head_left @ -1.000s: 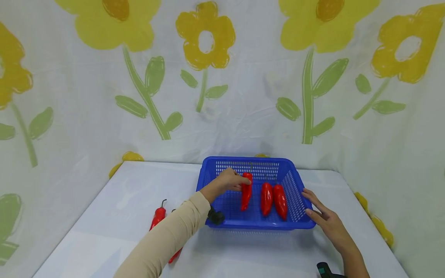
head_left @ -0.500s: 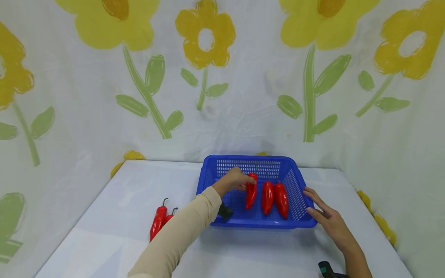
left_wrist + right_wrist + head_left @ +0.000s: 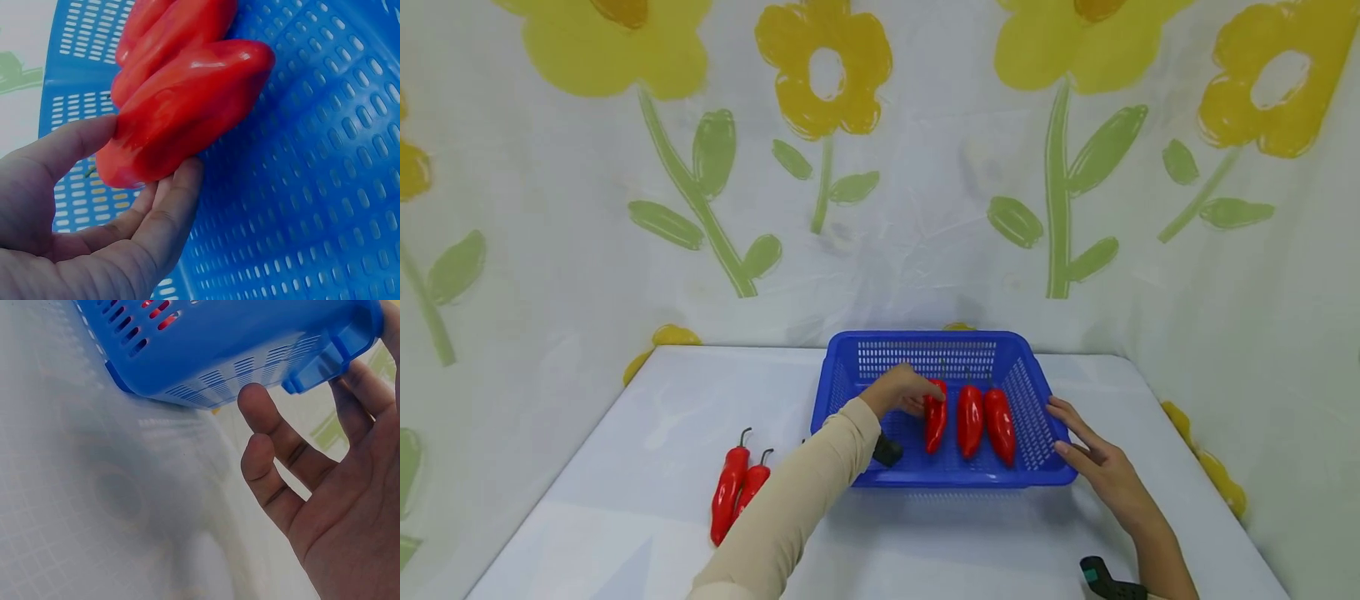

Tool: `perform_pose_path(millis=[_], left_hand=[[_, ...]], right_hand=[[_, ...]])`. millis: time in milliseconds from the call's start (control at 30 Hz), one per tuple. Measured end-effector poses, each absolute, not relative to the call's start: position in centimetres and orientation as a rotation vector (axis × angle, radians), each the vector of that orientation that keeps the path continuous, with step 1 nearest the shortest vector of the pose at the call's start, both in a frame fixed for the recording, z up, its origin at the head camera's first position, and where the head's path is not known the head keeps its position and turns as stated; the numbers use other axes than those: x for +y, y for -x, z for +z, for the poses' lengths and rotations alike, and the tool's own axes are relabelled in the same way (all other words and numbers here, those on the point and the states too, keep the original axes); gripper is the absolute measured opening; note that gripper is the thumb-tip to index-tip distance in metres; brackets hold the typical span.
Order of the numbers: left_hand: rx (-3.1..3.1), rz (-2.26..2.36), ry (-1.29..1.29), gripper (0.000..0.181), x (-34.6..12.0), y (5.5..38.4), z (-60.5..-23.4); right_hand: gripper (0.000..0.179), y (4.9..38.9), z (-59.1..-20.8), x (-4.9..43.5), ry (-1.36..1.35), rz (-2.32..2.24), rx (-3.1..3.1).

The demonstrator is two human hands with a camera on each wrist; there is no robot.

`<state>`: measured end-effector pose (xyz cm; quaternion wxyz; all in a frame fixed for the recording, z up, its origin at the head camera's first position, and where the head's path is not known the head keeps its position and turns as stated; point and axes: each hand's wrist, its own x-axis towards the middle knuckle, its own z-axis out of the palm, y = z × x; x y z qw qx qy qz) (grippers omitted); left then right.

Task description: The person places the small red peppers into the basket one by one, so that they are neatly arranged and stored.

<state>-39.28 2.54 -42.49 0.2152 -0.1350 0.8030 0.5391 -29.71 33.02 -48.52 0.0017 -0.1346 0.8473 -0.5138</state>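
In the head view my left hand (image 3: 901, 392) is inside the blue basket (image 3: 955, 477), holding a red pepper (image 3: 936, 425) near its stem end. The left wrist view has the thumb on one side of this pepper (image 3: 181, 106) and the fingers along its underside. Two more red peppers (image 3: 970, 421) lie to its right in the basket. My right hand (image 3: 1108, 471) grips the basket's right rim by its thumb and forefinger; in the right wrist view its other fingers (image 3: 275, 434) hang loosely below the rim.
Two red chili peppers (image 3: 728, 492) lie on the white table (image 3: 625, 467) left of the basket, partly behind my left sleeve (image 3: 805, 500). A flower-printed curtain (image 3: 925, 208) stands behind the table. Black devices are at both wrists, one being the right wrist device (image 3: 1108, 581).
My left hand has moved slightly right with the pepper, then lowered it beside the other two. The right hand stays at the rim. The view has shifted slightly, showing more of the table peppers.
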Motion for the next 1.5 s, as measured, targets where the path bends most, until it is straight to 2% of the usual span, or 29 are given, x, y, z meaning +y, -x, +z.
perform_pose_path(millis=[167,433,633,1033,1300,1500], left_hand=[[2.223,1.497,0.393,0.048,3.1,39.4,-42.8],[2.222,1.515,0.414,0.065,4.0,39.7,-43.1],[2.246,1.481,0.411,0.055,4.1,40.0,-43.2],[2.268,1.408,0.385,0.062,2.9,40.5,-42.2],[2.185,1.657,0.240,0.040,0.6,40.4,-40.6],[2.067,1.735,0.099,0.040,-0.7,39.8,-40.1]], right_hand=[[0.054,29.7,-48.6,33.0,0.442,-1.619,2.662],[0.054,29.9,-48.8,33.1,0.449,-1.622,2.651],[0.053,30.1,-48.9,33.2,0.479,-1.615,2.668],[0.054,30.1,-48.9,33.5,0.453,-1.617,2.640],[0.053,30.0,-48.8,33.5,0.465,-1.606,2.653],[0.053,30.0,-48.9,33.3,0.452,-1.611,2.639]])
